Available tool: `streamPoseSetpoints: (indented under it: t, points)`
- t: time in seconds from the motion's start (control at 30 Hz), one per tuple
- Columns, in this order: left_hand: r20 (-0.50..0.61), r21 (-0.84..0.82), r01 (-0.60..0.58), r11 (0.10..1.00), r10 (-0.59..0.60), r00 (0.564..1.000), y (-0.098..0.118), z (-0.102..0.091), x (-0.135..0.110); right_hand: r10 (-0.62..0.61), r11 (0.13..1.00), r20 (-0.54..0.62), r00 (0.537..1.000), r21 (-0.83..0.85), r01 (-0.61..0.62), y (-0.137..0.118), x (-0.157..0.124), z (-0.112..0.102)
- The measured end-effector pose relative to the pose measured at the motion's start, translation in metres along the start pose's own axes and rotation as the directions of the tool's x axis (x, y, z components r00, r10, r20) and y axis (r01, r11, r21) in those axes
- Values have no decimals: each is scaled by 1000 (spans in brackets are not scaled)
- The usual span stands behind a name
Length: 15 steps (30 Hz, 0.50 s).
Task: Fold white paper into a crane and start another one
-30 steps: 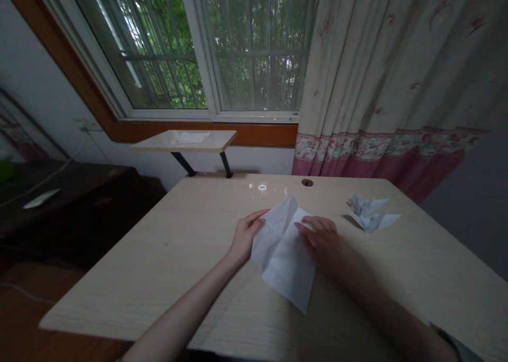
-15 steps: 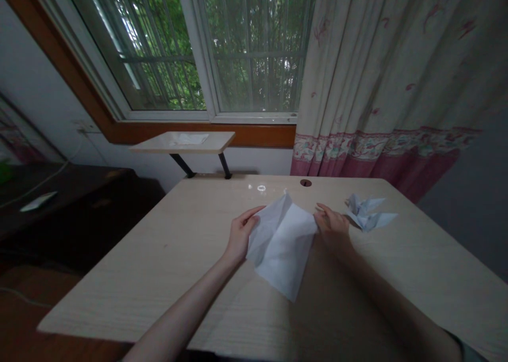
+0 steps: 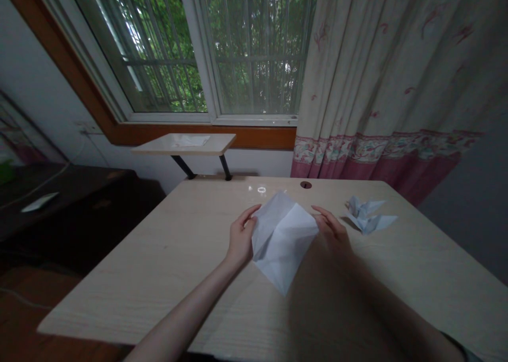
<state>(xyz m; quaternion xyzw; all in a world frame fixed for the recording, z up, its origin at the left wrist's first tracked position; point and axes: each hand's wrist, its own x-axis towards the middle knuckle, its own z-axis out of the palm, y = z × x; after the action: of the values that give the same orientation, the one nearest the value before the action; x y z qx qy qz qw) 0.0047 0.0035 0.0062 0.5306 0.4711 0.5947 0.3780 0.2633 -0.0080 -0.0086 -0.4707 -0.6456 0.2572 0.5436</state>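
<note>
Both hands hold one white sheet [image 3: 282, 240] between them above the bench [image 3: 159, 277]. Left hand [image 3: 240, 236] pinches the sheet's left edge, thumb on the near face, fingers behind. Right hand [image 3: 332, 228] meets the right corner with fingers half curled; its grip is partly hidden by the paper, and whether it pinches or only steadies cannot be told for certain.

Sheet condition: partly folded, diamond-wise, one point down toward the bench and one up toward the window [image 3: 206, 50]. A crease runs from the top point toward the middle. The lower point hangs just above the bench surface or rests lightly on it; contact cannot be confirmed.

Assessment of the step in hand: a fold is being formed or opened along that central crease. Good practice calls for even tension from both sides, with corners matched before any crease is pressed. Lowering the sheet flat on the bench would give a firmer backing than working in the air. Light is poor, so alignment should be checked by touch as well as sight.

Also noted: a finished folded paper figure [image 3: 368, 217] lies on the bench to the right, apart from the right hand. A curtain [image 3: 389, 76] hangs behind.
</note>
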Motion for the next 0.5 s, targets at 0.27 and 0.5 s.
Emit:
streamPoseSetpoints:
  t: [0.27,0.5]
  points:
    - [89,-12,-83,997,83,993,-12,6,-4,-72,997,131,989,18,70,-21,-8,4]
    - [132,43,-114,993,107,985,-2,5,-8,-40,994,139,989,-90,53,-4,-14,11]
